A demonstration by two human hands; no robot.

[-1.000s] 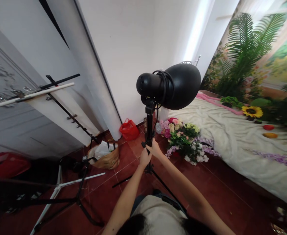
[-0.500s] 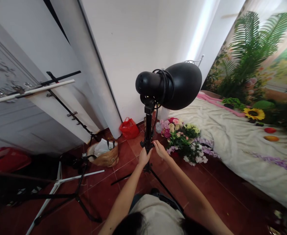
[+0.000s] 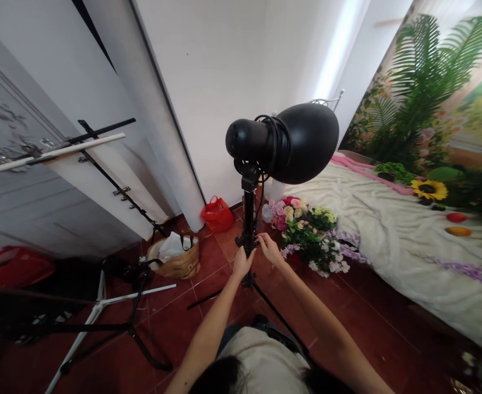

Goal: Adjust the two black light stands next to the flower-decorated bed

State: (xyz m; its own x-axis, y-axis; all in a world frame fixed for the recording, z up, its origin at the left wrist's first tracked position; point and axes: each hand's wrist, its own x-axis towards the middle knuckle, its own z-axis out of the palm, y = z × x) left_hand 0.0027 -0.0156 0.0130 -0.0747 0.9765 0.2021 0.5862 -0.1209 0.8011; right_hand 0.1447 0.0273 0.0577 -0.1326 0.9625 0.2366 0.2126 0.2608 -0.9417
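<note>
Upright in front of me is a black light stand (image 3: 248,210) carrying a black lamp (image 3: 302,143) with a wide, rounded shade and a looped cord. My left hand (image 3: 242,264) is wrapped around the stand's pole, just below a dark clamp collar (image 3: 246,242). At the right side of that collar, my right hand (image 3: 269,248) has its thumb and fingers closed on what looks like a small knob, mostly hidden by the fingertips. The stand's legs (image 3: 271,303) spread over the red tile floor near my feet.
Left are a woven basket (image 3: 179,262), a red bag (image 3: 217,214), and a backdrop frame with clips and white and black legs (image 3: 101,303). Artificial flowers (image 3: 307,230) lie right of the stand, beside a bed-like surface under cream cloth (image 3: 392,241). A white wall (image 3: 208,82) stands behind.
My right hand has shifted very slightly at the collar, its fingers a little differently bent. The left hand keeps its grip, and the lamp and stand stay practically where they were.
</note>
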